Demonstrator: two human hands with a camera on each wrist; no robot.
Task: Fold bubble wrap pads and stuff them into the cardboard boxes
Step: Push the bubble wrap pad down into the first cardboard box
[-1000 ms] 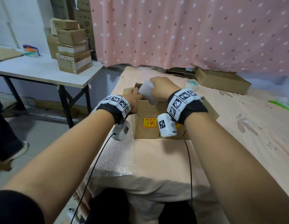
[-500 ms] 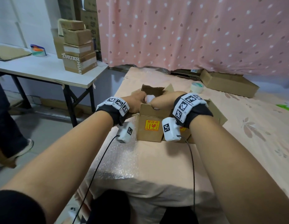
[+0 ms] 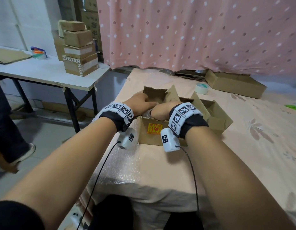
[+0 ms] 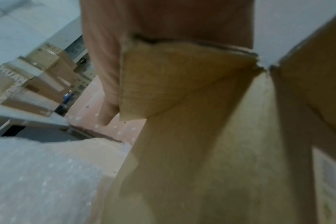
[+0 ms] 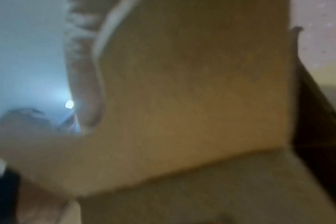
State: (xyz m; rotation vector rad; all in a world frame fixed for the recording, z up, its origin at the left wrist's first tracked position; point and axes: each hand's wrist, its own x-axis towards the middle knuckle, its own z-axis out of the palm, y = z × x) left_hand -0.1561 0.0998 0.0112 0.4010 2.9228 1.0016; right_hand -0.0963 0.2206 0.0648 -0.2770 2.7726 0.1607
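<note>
The pad sits almost wholly down inside the box, only a pale sliver showing at the near rim between your wrists. Your right hand reaches over the near wall into the opening, most likely to drive the pad toward the bottom; its fingers are buried in the box, so I cannot tell whether they are curled or flat. Your left hand lies over the left rim, and in the left wrist view its fingers hang straight down the outside of a flap, touching but not gripping, which looks like bracing the box so it does not slide.

The flaps stand up, keeping the mouth clear. A second box waits just beside it on the right. A sheet of wrap lies flat on the bed in front, close to your left arm, handy for the next fold.
</note>
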